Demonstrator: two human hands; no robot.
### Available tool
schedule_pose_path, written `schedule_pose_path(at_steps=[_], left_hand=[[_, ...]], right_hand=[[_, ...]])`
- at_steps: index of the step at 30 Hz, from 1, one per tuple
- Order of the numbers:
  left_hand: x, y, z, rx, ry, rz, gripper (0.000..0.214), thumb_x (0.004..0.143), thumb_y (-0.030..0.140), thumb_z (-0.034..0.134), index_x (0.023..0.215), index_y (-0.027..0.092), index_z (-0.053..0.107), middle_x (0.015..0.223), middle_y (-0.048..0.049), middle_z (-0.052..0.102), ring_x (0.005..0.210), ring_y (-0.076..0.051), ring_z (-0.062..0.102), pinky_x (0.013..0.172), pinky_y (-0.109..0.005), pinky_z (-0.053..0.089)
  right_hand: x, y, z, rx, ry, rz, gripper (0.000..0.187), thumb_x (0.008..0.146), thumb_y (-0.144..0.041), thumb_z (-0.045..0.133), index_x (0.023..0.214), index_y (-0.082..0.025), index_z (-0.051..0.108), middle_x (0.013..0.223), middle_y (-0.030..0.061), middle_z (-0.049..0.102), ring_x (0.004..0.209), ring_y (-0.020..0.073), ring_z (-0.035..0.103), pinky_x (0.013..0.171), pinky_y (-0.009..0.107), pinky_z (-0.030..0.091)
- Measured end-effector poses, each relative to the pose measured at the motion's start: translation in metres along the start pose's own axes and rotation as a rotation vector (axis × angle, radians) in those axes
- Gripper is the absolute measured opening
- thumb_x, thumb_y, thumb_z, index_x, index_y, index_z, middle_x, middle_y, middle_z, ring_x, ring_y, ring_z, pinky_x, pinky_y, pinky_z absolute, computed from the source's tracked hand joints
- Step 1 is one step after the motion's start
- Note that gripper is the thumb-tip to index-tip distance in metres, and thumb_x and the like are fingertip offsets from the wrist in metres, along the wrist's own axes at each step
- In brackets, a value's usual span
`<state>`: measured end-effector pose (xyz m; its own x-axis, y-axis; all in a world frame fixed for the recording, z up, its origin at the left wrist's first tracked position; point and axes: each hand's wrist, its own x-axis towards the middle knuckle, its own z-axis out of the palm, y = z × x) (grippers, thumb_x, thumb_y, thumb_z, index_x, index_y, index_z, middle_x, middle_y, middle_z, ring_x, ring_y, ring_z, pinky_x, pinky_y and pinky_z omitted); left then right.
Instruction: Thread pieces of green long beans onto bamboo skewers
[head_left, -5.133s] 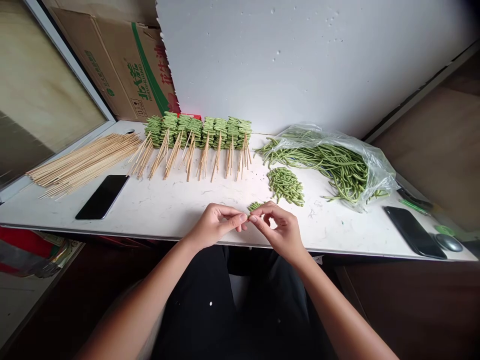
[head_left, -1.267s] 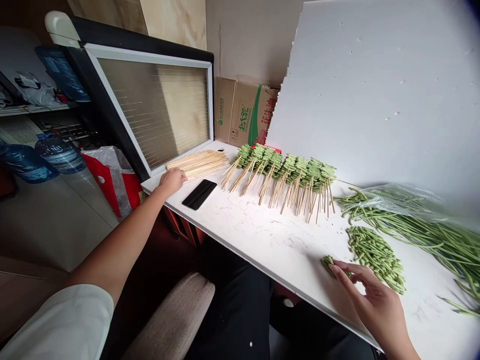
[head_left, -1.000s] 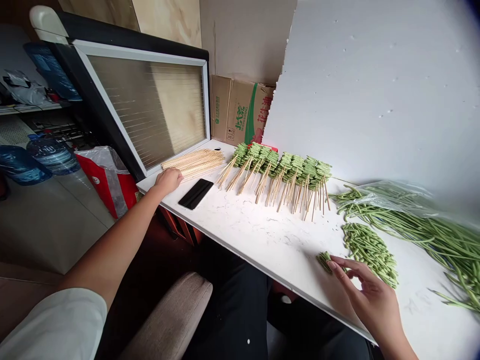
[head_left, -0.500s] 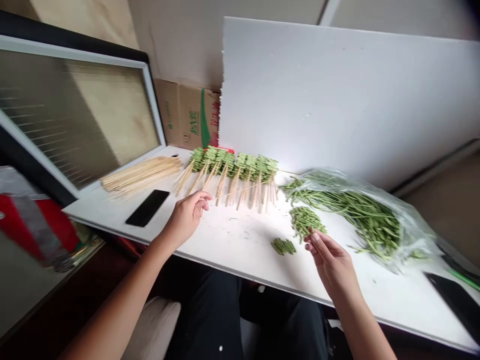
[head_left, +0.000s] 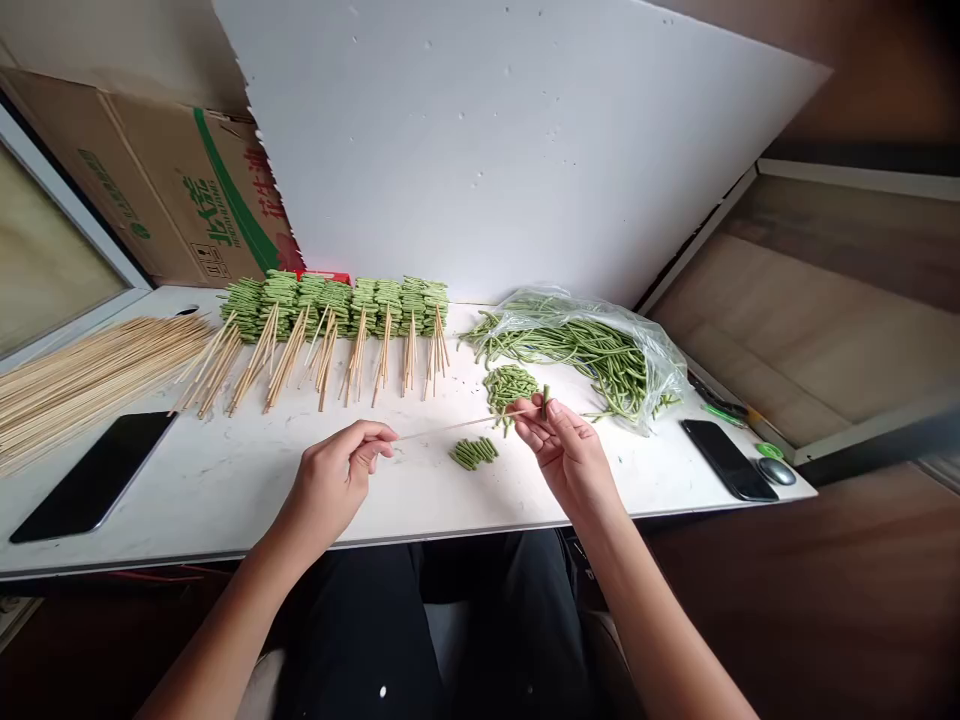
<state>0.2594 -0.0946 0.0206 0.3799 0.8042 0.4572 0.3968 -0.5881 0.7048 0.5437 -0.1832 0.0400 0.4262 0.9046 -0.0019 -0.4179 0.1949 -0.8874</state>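
While your left grip (head_left: pixel 330 482) pinches one skewer (head_left: pixel 450 428), your right grip (head_left: pixel 571 458) pinches one bean piece (head_left: pixel 546 398), two phones (head_left: pixel 94 475), one plastic bag (head_left: pixel 661 358) on the table (head_left: pixel 420 505).

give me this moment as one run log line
left hand: holding skewer | right hand: pinching bean piece at skewer's other end | pierced: cannot tell | row of cut beans: on table

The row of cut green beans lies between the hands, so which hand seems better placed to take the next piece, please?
Probably the right hand: it is nearer the row of cut green beans, though it pinches a bean piece. The left hand is farther off, holding the bamboo skewer.
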Motion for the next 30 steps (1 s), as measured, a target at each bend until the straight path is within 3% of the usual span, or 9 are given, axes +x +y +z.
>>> schedule_pose_path(at_steps=[16, 30], left_hand=[[-0.002, -0.009, 0.001, 0.031, -0.004, -0.038, 0.020, 0.098, 0.022, 0.051, 0.099, 0.023, 0.071, 0.079, 0.0011, 0.076, 0.061, -0.013, 0.064, 0.065, -0.025, 0.055], [-0.003, -0.012, -0.003, 0.105, 0.025, 0.052, 0.023, 0.097, 0.015, 0.050, 0.100, 0.022, 0.072, 0.084, 0.0019, 0.079, 0.075, -0.013, 0.076, 0.072, -0.020, 0.057]], right_hand=[[-0.004, 0.009, 0.006, -0.024, -0.017, 0.020, 0.025, 0.087, -0.042, 0.084, 0.099, -0.020, 0.083, 0.102, 0.0082, 0.084, 0.100, 0.0220, 0.081, 0.083, 0.024, 0.066], [-0.003, 0.015, 0.005, -0.085, 0.006, -0.043, 0.021, 0.087, -0.040, 0.083, 0.096, -0.021, 0.085, 0.101, 0.0096, 0.084, 0.096, 0.0225, 0.082, 0.070, 0.022, 0.064]])
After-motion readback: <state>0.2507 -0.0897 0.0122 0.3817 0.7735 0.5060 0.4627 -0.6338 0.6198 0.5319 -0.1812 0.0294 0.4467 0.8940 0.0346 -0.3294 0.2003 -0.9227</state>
